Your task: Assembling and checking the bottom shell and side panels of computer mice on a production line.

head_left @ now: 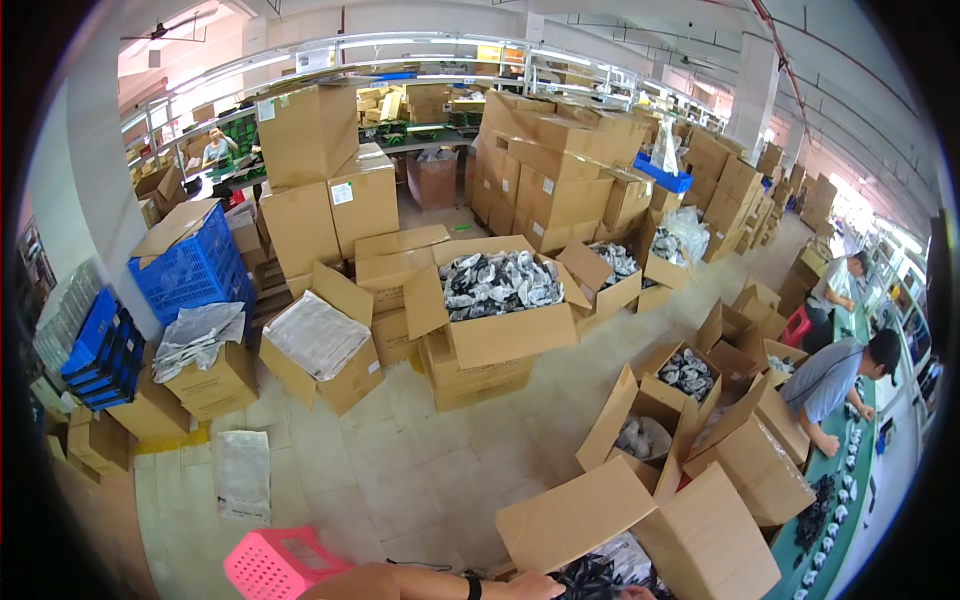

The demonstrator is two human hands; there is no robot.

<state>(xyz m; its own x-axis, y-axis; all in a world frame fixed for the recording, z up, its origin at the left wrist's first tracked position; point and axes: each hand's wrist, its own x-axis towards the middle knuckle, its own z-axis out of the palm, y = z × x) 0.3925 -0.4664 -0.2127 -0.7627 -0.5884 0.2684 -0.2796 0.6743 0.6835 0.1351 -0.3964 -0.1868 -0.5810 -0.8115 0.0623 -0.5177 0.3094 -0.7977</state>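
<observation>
My left forearm, with a black band on its wrist, crosses the lower edge. My left hand [537, 586] is at the near left side of an open cardboard box [575, 515], its fingers curled; what they hold, if anything, is hidden. Inside the box lie black items [583, 577], perhaps cables, and clear plastic wrapping [625, 556]. Only a small part of my right hand [636, 593] shows, over the box's contents at the picture's lower edge. Its fingers are cut off from view.
A pink plastic stool [275, 568] stands at my lower left. A plastic sheet [244, 475] lies on the tiled floor. Ahead is an open box [515, 335] full of bagged items. On the right, a person [835, 380] works at a green bench [850, 515] behind several open boxes.
</observation>
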